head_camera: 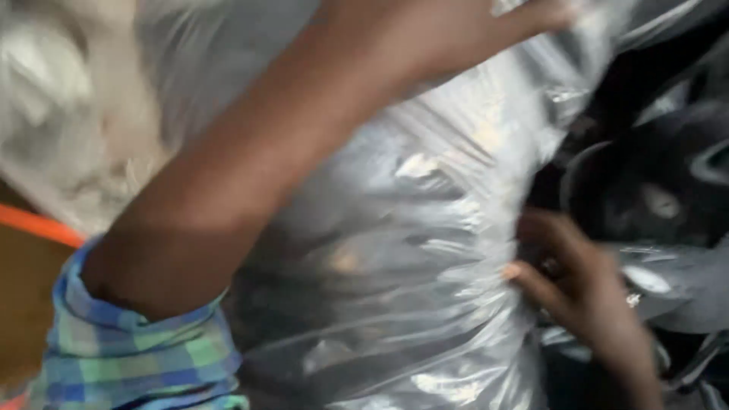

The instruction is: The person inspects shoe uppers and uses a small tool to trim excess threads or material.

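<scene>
across the middle of the view lies a large clear plastic bag, crumpled and shiny, filling most of the frame from top to bottom. dark contents show dimly through the film; their kind cannot be told.

left hand: reaches over the bag's upper part, palm down, fingers spread flat on the plastic near the top edge of the view. it presses or rests on the film and grips nothing that can be seen. its forearm crosses the bag diagonally, ending in a blue and green checked sleeve at the lower left.

right hand: at the bag's right edge, fingers curled into the gathered plastic there, pinching a fold of it. blur hides how tight the grip is.

surroundings: dark objects, also under plastic film, crowd just beside the bag's right edge, touching or nearly so; little open room on that side. a pale wrapped bundle sits at upper left, close against the bag. an orange strip and a brown surface show at far left, the only open patch.
</scene>
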